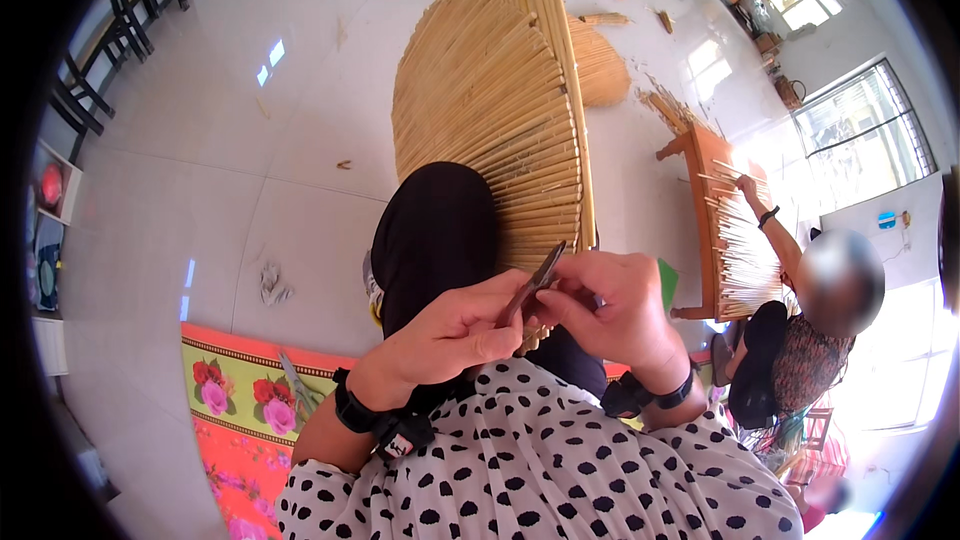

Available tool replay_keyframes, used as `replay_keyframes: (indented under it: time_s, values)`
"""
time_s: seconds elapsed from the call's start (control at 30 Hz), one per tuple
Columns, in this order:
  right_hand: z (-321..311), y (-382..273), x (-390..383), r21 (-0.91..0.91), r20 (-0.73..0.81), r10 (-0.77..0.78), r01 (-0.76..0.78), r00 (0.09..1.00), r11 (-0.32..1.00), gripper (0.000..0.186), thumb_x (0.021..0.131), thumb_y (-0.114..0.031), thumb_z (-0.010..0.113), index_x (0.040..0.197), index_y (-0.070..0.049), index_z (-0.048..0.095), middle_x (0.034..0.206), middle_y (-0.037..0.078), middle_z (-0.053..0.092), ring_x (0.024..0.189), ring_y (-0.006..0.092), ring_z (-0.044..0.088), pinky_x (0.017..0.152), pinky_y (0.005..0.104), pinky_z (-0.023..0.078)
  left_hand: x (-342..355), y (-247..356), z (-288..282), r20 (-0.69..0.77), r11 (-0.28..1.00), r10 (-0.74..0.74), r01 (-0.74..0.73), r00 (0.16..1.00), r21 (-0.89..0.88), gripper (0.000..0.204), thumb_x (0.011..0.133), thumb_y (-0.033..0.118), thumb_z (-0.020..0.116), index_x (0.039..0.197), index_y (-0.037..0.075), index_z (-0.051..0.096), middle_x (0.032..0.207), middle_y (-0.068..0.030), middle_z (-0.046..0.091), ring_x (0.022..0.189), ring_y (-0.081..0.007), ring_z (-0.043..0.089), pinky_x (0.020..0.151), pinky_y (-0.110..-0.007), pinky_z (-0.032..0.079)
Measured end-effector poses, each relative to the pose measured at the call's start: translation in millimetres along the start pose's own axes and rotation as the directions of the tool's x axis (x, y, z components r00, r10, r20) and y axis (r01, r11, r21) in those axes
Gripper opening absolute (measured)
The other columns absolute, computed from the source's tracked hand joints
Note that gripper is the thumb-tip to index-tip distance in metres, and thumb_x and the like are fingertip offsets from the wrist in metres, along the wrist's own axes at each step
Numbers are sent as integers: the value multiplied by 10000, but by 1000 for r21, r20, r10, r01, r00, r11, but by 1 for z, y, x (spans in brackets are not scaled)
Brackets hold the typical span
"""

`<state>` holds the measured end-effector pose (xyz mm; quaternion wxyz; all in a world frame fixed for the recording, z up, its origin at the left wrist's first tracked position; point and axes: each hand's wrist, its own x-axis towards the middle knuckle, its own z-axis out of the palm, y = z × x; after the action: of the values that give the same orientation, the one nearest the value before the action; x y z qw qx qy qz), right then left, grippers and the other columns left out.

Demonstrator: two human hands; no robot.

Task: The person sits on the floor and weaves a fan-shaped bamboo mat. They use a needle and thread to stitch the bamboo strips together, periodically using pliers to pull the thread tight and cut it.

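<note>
While the left hand clamps its fingers on the lower part of the dark piece, the right hand has its thumb and fingers bent closely beside it; whether they also clamp it, I cannot tell. This piece is between the two hands, near the close end of the stick panel. Its long axis lies aslant: the narrow tip points forward and right, the other end back and left. On the left wrist, the device bears a pale patch with marks too small to read.
</note>
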<state>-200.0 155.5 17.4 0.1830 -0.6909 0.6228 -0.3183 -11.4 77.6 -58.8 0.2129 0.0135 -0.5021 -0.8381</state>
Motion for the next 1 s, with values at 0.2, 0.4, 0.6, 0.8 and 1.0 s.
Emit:
replay_keyframes:
  time_s: [0.2,0.4,0.6,0.8,1.0]
  values:
    - [3,-2,4,-128,-41,-95,89,995,988,193,768,-60,749,945,-50,674,710,91,648,599,273,650,543,330,519,1,-2,-8,80,993,101,-105,992,47,256,982,203,561,816,8,545,1301,-106,458,918,-118,464,770,-247,417]
    - [0,1,7,-162,-58,-92,82,994,983,159,750,-44,774,871,-31,672,678,83,649,536,201,616,498,283,478,-2,-16,-7,-16,996,46,-45,999,75,178,941,122,532,807,5,541,1289,-120,476,1038,-176,473,931,-318,375]
    - [-9,26,15,-165,-496,58,-160,866,973,69,861,-81,702,863,-13,688,698,99,668,535,146,617,513,262,475,-6,-30,-2,-266,978,52,5,963,210,152,938,88,518,806,16,529,1254,-119,490,1082,-194,481,966,-336,364]
    - [-3,42,28,-86,-444,248,-317,861,945,200,898,-185,689,856,11,690,639,93,661,535,129,614,535,260,486,4,-46,3,-315,913,159,-18,936,408,161,936,111,574,814,9,549,1192,-111,458,1036,-182,470,893,-317,393]
    - [7,45,36,-158,-394,218,-300,893,941,251,886,-203,687,772,17,648,571,127,596,480,212,576,507,322,461,21,-55,14,-375,804,293,-14,880,595,183,927,144,606,853,-23,594,1174,-166,443,1033,-273,482,908,-346,412]
